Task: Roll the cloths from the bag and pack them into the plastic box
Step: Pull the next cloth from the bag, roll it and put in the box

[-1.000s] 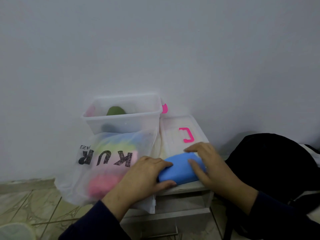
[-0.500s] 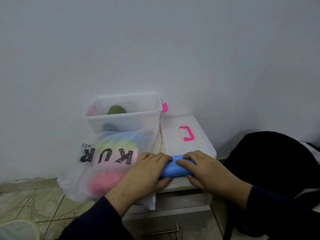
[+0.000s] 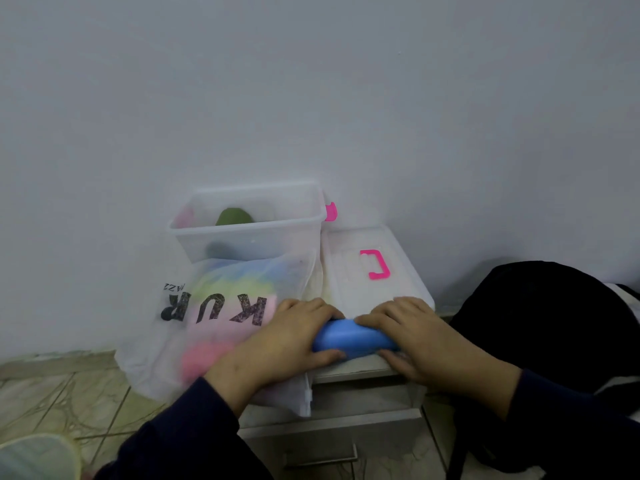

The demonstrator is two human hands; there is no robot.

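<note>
Both hands, left hand and right hand, curl around the rolled blue cloth on the lid.

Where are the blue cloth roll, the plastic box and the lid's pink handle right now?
blue cloth roll (image 3: 353,336): head view, middle of the roll between both hands.
plastic box (image 3: 249,242): head view, front wall below the rim.
pink handle (image 3: 377,265): head view, its long bar on the lid.

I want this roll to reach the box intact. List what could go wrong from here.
1. Both hands, left and right, grip the blue roll only at its ends; letting go with either may let it unroll.
2. It sits near the lid's front edge and could drop off.
3. The bag stands before the box, so a low carry may snag it.
</note>
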